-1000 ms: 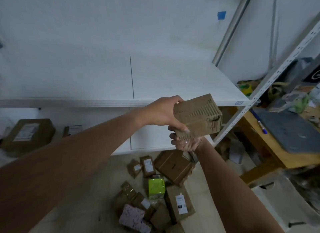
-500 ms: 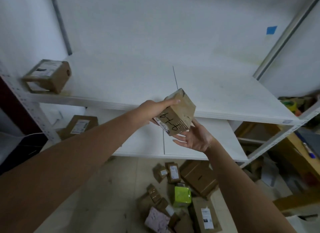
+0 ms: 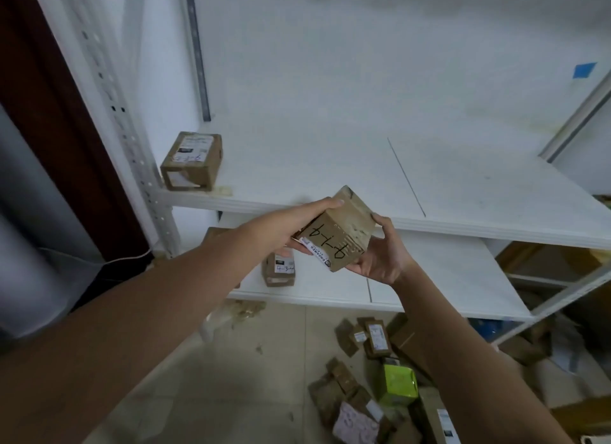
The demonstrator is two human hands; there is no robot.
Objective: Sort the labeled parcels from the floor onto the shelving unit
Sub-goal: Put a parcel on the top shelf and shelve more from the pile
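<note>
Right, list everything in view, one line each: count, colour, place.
shelving: 1, white, two shelves in view, against the wall
top box: 1, brown, upper shelf, left end
low box: 1, brown, lower shelf, left part
floor parcels: many, mostly brown, piled on the floor, lower right
green box: 1, green, in the floor pile
tape: 1, blue, on the wall, upper right
held box: 1, brown, handwritten mark, in front of the upper shelf's edge
left grip: 1, bare, holds the held box from the left
right grip: 1, bare, cups the held box from below right
</note>
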